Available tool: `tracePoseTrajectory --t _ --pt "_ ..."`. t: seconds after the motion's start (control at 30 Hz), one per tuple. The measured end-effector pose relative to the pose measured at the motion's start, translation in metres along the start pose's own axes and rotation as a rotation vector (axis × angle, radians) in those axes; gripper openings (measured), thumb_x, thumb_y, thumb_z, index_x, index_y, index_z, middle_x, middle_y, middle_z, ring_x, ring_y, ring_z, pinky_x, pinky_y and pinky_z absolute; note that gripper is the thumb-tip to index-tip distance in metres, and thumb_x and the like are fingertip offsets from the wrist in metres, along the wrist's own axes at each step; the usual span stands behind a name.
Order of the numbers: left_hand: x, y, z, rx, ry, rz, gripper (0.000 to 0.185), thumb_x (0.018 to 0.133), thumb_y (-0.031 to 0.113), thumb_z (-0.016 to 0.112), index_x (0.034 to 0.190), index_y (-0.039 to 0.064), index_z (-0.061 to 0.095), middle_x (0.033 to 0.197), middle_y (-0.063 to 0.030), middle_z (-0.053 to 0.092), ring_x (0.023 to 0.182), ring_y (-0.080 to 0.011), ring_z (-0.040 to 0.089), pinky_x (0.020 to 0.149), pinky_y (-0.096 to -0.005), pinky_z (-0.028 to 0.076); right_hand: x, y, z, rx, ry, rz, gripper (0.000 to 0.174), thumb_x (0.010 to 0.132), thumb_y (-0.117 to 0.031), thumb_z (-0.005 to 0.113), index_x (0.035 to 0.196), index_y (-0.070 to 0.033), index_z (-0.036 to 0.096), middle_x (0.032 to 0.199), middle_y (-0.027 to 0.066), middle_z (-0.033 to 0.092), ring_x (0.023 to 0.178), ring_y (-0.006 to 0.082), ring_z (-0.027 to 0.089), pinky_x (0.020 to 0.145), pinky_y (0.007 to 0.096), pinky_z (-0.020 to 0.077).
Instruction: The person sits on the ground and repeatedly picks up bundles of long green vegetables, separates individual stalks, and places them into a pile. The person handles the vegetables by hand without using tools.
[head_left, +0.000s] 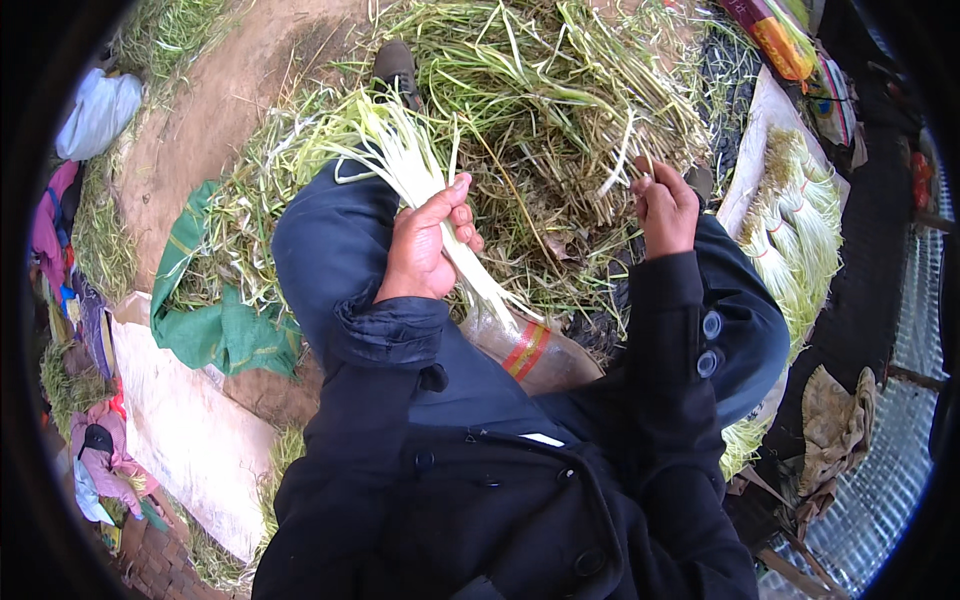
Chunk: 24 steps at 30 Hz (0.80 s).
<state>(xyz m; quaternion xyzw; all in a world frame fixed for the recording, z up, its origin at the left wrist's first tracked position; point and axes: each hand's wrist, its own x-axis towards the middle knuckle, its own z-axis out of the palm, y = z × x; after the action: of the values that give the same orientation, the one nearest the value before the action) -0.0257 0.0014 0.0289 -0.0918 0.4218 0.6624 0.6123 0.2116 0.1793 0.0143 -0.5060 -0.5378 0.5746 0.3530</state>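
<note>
My left hand (431, 244) is closed around a bunch of long pale stalks (409, 165), which look like garlic sprouts or chives. Their leafy ends fan out over my left knee, and the white ends hang down between my legs. My right hand (666, 210) is over by my right knee, its thumb and fingers pinched at a single pale stalk (624, 154). Beneath that hand lies a heap of green and straw-coloured stalks (540, 105). Part of the heap near my right hand is lined up as a loose sheaf (645, 97).
Bundles of pale stalks (795, 217) with red ties lie on a white sheet (757, 127) at right. A green woven sack (240, 330) sits left, a striped sack (517, 352) between my legs. Another person (109, 457) is at far left, beyond a pale board (187, 427).
</note>
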Motion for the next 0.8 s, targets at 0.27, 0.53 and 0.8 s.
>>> tracePoseTrajectory --t 0.27,0.53,0.8 --pt "0.003 -0.005 -0.003 0.018 0.043 -0.029 0.027 0.093 0.016 0.070 0.116 0.005 0.062 0.062 0.0071 0.047 0.052 -0.0067 0.042 0.054 -0.0281 0.041 -0.083 -0.105 0.004 0.233 -0.088 -0.113 0.031 0.099 -0.014 0.053 0.124 0.002 0.063 0.071 -0.0038 0.056 0.050 0.0003 0.034 0.045 0.0168 0.0243" --pt "0.012 -0.010 -0.012 0.110 0.069 -0.016 0.023 0.090 0.018 0.074 0.107 0.004 0.068 0.062 0.0041 0.051 0.050 -0.0090 0.046 0.049 -0.0299 0.042 -0.111 -0.042 0.058 0.223 -0.347 0.149 0.029 0.100 -0.009 0.054 0.128 -0.005 0.064 0.071 -0.0045 0.055 0.055 0.0026 0.047 0.046 0.0175 0.0355" --pt "0.015 -0.016 -0.015 0.253 0.122 0.098 0.026 0.087 0.018 0.075 0.103 0.000 0.069 0.083 -0.0086 0.070 0.054 -0.0096 0.053 0.047 -0.0271 0.043 -0.127 0.008 0.065 -0.044 -0.582 0.139 0.026 0.089 0.002 0.063 0.114 0.000 0.068 0.080 0.0002 0.064 0.073 0.0053 0.057 0.066 0.0235 0.0492"
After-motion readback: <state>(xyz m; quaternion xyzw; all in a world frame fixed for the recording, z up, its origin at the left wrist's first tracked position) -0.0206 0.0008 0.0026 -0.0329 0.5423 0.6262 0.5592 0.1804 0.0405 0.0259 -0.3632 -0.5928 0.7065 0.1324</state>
